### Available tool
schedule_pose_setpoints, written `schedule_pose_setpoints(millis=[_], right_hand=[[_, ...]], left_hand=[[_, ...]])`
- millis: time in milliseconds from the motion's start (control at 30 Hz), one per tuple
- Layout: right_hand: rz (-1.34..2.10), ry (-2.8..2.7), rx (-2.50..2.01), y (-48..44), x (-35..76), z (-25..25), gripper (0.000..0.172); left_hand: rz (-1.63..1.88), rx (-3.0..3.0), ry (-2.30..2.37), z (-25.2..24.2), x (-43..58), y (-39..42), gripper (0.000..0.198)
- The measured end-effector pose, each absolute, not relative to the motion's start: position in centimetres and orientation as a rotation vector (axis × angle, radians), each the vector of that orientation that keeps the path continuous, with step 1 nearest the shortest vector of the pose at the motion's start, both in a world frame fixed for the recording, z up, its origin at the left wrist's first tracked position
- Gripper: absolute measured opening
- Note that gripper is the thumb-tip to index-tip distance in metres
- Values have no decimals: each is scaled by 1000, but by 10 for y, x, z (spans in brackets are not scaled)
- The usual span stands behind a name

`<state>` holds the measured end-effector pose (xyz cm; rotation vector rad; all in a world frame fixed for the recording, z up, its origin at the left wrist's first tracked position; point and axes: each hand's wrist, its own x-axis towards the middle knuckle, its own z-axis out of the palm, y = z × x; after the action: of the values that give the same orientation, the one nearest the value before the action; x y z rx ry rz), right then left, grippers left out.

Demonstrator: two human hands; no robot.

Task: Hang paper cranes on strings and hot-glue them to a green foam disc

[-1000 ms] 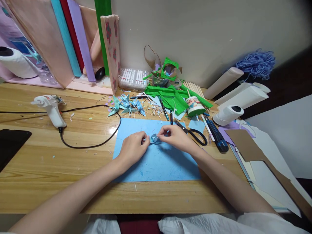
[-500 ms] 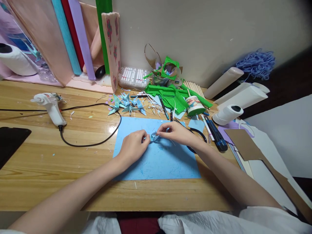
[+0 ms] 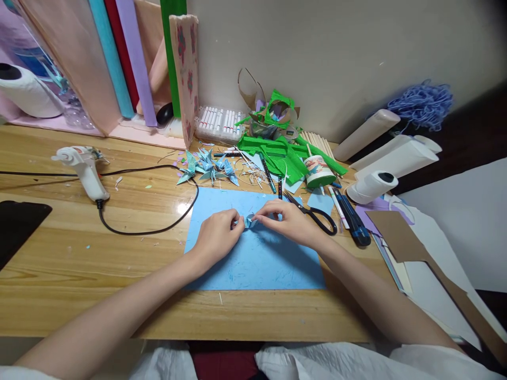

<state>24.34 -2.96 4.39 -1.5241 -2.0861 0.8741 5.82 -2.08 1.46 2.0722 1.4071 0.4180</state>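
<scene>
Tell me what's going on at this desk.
A person's left hand and right hand pinch a small folded blue paper between them, over a blue sheet on the desk. Scissors lie near the right hand, paper cranes beyond the sheet, and a glue gun further left.

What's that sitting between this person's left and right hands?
A small piece of light-blue folded paper, with the left hand and right hand pinching its opposite sides, as the head view shows.

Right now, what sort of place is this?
Probably a craft workspace, though whether at home or in a workshop I can't tell: a glue gun, folded paper birds and scissors share one wooden table.
</scene>
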Motion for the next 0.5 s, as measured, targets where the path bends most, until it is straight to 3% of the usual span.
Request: schedule_pose_setpoints(millis=[500], right_hand=[[542, -1842, -1632, -42, 225, 43, 16]], left_hand=[[681, 1930, 1487, 19, 60, -25, 27]])
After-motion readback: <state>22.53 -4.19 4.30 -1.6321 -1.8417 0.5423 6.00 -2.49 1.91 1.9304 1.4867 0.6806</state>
